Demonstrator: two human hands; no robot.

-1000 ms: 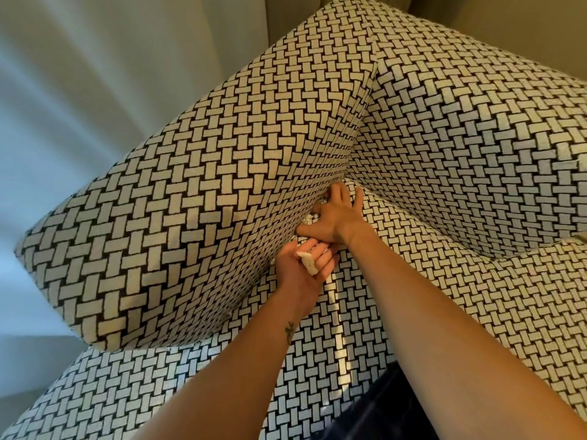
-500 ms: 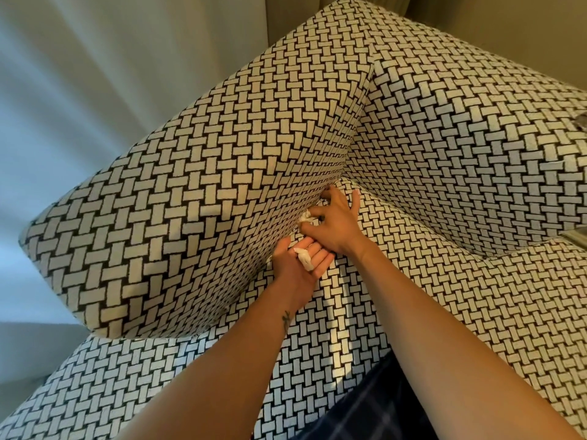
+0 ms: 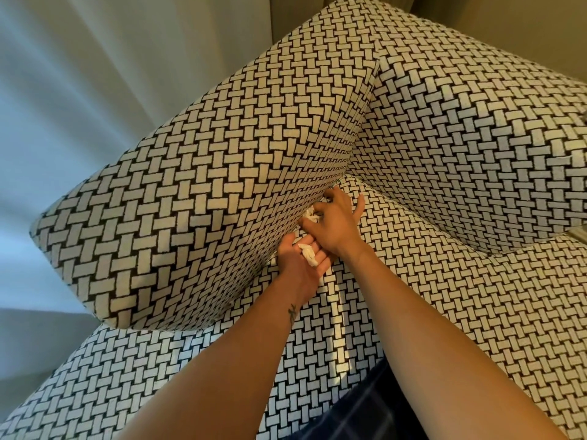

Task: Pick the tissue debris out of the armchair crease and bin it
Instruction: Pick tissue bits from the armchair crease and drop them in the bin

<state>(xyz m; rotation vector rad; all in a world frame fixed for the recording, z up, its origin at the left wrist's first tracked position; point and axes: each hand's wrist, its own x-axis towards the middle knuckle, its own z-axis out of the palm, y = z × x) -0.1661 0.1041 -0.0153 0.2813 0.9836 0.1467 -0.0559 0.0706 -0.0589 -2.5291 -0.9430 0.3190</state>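
Note:
The armchair (image 3: 222, 192) is covered in black-and-white basket-weave fabric. My left hand (image 3: 300, 265) lies palm up at the crease between the left arm and the seat, cradling a crumpled white tissue piece (image 3: 308, 254) on its fingers. Just above it, my right hand (image 3: 336, 223) pinches another white tissue scrap (image 3: 310, 214) at the crease, thumb and fingers closed on it. The crease beyond the hands is hidden by the fingers. No bin is in view.
The chair's backrest (image 3: 476, 138) rises at the right, and the seat cushion (image 3: 444, 296) spreads under both forearms. A pale curtain (image 3: 79, 74) hangs at the left. Dark plaid cloth (image 3: 359, 414) shows at the bottom edge.
My right hand has drawn back from deep in the crease corner and now pinches a white tissue scrap. The left hand stays cupped below it with its tissue piece.

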